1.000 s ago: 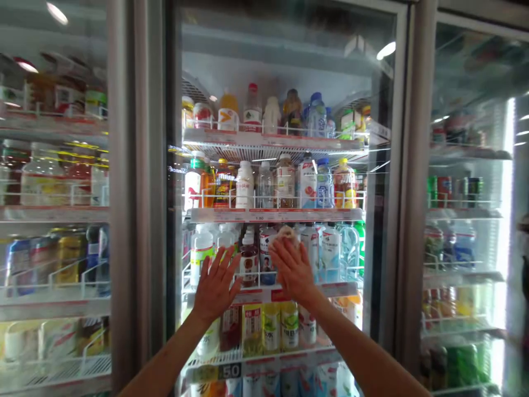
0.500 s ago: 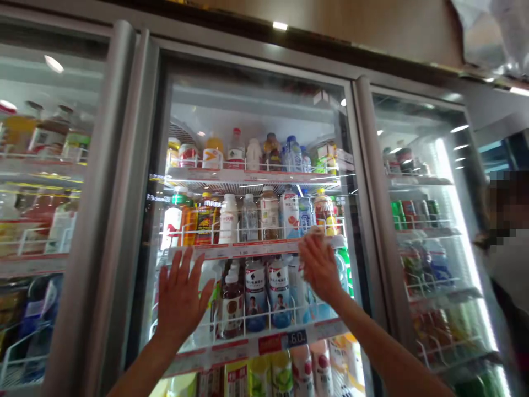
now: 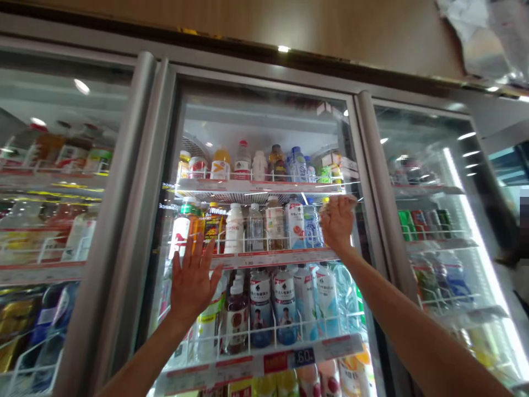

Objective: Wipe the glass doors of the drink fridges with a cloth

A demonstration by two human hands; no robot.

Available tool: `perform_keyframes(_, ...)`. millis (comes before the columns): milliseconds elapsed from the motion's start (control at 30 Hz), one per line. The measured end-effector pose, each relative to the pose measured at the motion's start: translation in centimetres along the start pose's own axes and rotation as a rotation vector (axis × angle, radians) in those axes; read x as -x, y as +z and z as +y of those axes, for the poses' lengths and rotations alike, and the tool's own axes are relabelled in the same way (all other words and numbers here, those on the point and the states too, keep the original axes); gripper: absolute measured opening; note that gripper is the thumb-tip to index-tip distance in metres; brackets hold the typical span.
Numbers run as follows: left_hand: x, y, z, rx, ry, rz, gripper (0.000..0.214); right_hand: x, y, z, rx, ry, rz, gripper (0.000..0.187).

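Note:
My left hand (image 3: 193,284) lies with fingers spread against the glass door (image 3: 256,105) of the middle drinks fridge, left of centre, with nothing in it. Higher up on the right side of the same door is my right hand (image 3: 336,225), its fingers together over a crumpled, light brownish cloth (image 3: 351,200) that shows past the fingertips. Most of that cloth is hidden under the hand. Behind the glass, shelves hold bottles, among them a white bottle (image 3: 235,227) and a dark bottle with a white cap (image 3: 237,317).
Metal door handles (image 3: 130,165) run upright left of the middle door, and another frame (image 3: 378,182) stands at its right. Glass fridges with drinks flank both sides. A wooden panel (image 3: 248,22) is above. A person is partly visible at the far right edge.
My right hand has moved up and to the right across the glass with the cloth. The left hand stays spread on the door. The view has tilted up slightly.

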State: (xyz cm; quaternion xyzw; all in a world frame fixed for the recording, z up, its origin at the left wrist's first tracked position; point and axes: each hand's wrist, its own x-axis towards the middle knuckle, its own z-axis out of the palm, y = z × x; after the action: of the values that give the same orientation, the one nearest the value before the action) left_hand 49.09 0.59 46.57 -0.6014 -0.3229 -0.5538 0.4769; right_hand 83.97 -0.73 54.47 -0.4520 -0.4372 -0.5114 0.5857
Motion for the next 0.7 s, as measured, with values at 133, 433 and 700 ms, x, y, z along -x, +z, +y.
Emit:
perform_keyframes(133, 0.0, 0.0, -0.1, -0.024, 0.011, 0.001, 0.064, -1.0, 0.2, -4.8, -0.111, -0.543, -0.239, 0.048)
perform_keyframes(433, 0.3, 0.0, -0.2, -0.078, 0.012, -0.016, 0.061, -4.8, 2.3, -10.5, -0.151, -0.307, -0.125, 0.046)
perform_keyframes(700, 0.3, -0.4, 0.0, -0.076, -0.016, -0.071, 0.052, -6.1, 1.8, -17.2, -0.194, -0.319, -0.267, 0.048)
